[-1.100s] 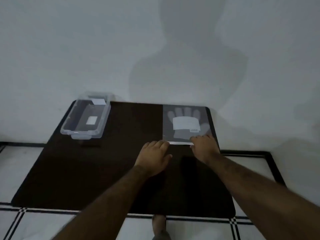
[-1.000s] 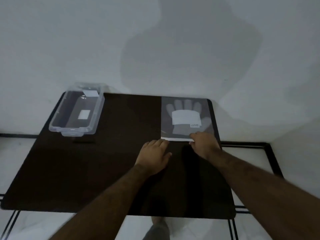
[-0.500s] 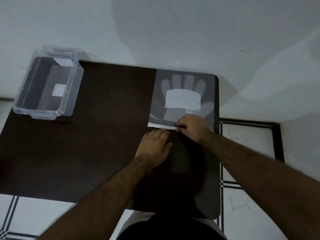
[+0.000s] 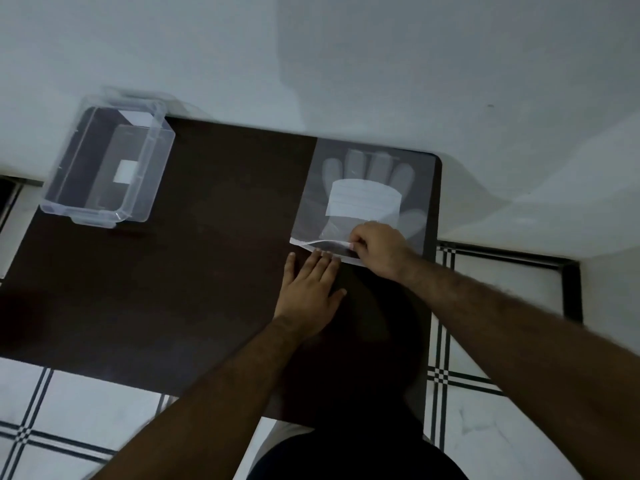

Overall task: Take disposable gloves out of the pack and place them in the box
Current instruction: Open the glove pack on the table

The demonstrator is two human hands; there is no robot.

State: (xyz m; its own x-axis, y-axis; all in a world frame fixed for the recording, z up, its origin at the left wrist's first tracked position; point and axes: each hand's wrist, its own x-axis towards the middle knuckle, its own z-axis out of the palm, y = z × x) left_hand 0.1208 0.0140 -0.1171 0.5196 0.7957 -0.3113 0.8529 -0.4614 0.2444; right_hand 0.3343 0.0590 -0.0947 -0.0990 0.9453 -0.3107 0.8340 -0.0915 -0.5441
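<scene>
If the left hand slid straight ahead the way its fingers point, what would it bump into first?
The left hand lies flat, fingertips already at the glove pack's open near edge; it would probably meet that flap at once.

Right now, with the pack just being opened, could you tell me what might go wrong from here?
1. The right hand pinches only the upper flap of the pack; the thin film could tear or slip free.
2. The left hand holds the lower edge by fingertips alone, so the pack may slide when gloves are pulled.
3. The box sits at the table's far left corner, slightly overhanging; gloves carried across could drop, or a nudge could tip it.
</scene>
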